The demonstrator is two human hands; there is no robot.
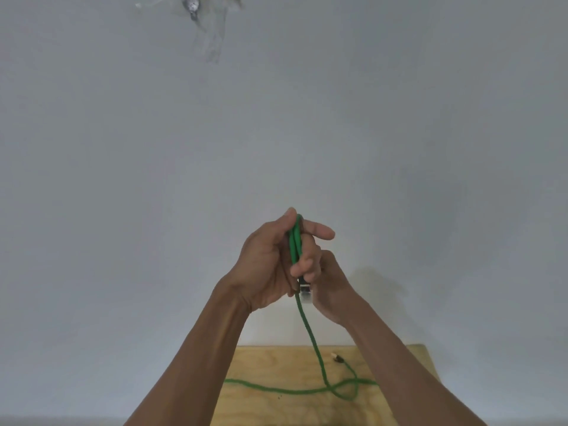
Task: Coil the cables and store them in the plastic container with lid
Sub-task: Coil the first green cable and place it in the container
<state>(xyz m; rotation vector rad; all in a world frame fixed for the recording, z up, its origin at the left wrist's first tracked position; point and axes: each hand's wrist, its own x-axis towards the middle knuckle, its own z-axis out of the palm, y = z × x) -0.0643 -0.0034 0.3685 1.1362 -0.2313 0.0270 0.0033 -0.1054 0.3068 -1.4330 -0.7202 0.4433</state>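
Observation:
A green braided cable (310,327) hangs from my raised hands down to a plywood table (276,364), where the rest of it lies in a loose loop. My left hand (270,265) grips a folded double strand of the cable, thumb and fingers curled round it. Just to its right, my right hand (330,287) is curled close against the cable near a silver plug (305,293); its grip is partly hidden. The cable's far end with a dark connector (338,359) rests on the table. No container is in view.
A plain pale wall (276,118) fills most of the view. High on it is a taped patch with a small metal fitting (192,7). The table's back edge runs across the bottom, its right corner near the wall.

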